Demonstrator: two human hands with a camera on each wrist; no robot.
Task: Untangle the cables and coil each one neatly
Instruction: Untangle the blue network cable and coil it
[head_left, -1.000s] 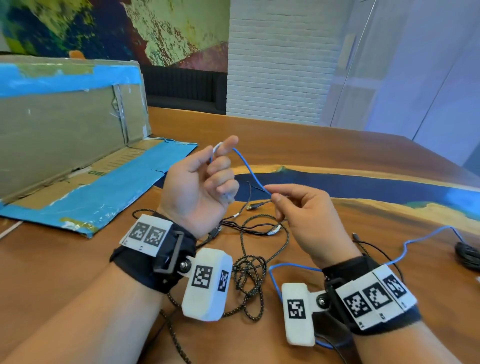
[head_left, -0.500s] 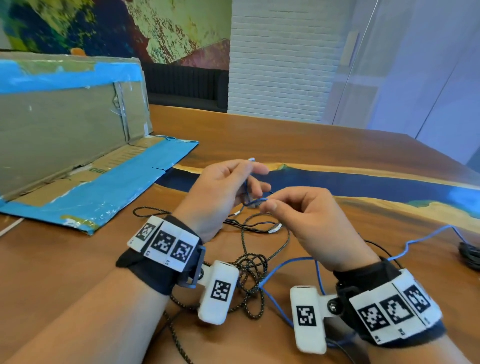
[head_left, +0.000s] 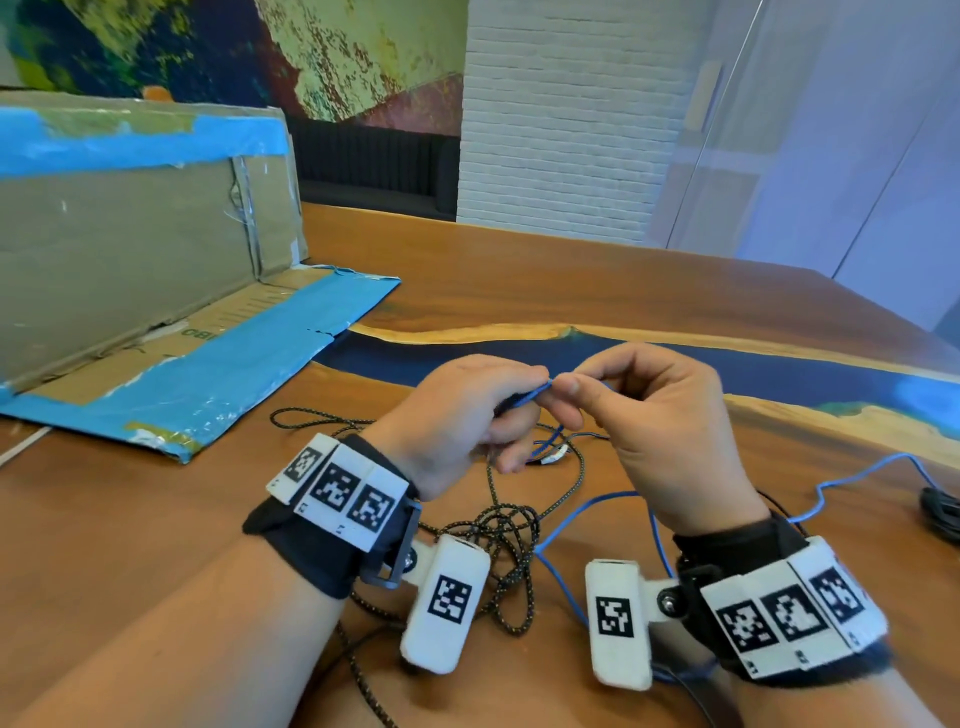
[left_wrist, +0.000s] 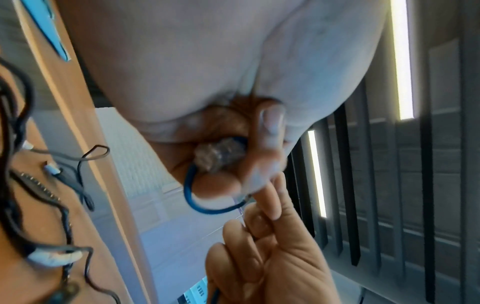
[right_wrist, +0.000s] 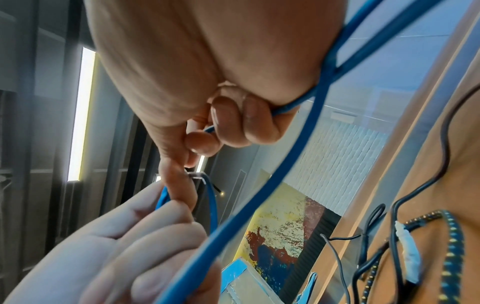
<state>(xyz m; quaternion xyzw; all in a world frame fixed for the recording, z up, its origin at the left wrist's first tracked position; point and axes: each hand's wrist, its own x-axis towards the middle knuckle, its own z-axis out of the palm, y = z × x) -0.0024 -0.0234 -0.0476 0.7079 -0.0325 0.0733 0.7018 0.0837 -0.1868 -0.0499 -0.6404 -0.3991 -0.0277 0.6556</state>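
While both hands hover above a wooden table (head_left: 675, 291), the left hand (head_left: 457, 415) curls its fingers around the blue cable (head_left: 530, 397), its clear plug end tucked against the palm in the left wrist view, where a short loop of the cable (left_wrist: 197, 203) bows out beneath the thumb. Facing it, the right hand (head_left: 660, 415) pinches the same cable between thumb and forefinger, right at the left hand's knuckles, with its other fingers (right_wrist: 244, 123) folded in toward the palm; in the right wrist view a further length of the cable runs under them. From the hands the blue cable trails down to the table, passes beneath the right wrist and snakes off toward the right edge. Below the hands lies a tangle of braided black cable (head_left: 511, 540), with thin black wires (head_left: 566, 441) and white connectors beside it. An opened cardboard box (head_left: 130, 249) edged in blue tape stands at the left.
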